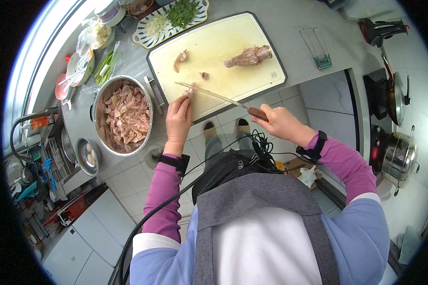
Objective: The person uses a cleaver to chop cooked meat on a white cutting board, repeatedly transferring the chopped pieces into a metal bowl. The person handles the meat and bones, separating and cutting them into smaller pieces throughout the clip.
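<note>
My right hand [280,121] grips the wooden handle of a kitchen knife [221,97], its blade reaching left across the near edge of a cream cutting board [214,39]. The blade's tip end lies at a small piece of meat [190,91], which the fingers of my left hand [178,115] pinch against the board. A large meaty bone [249,57] rests toward the board's right side. Farther left lie a curled meat scrap [181,60] and a tiny bit of meat [204,75]. Left of the board stands a steel pot [97,117] holding many cut pieces of meat.
Behind the board sits a patterned plate [139,35] with chopped greens and a chopped pale ingredient. Green stalks [105,67] lie in plastic near stacked bowls [80,67]. A metal bowl [79,151] holds eggs by the sink. A wire rack [319,53] is at the right; cables hang at my waist.
</note>
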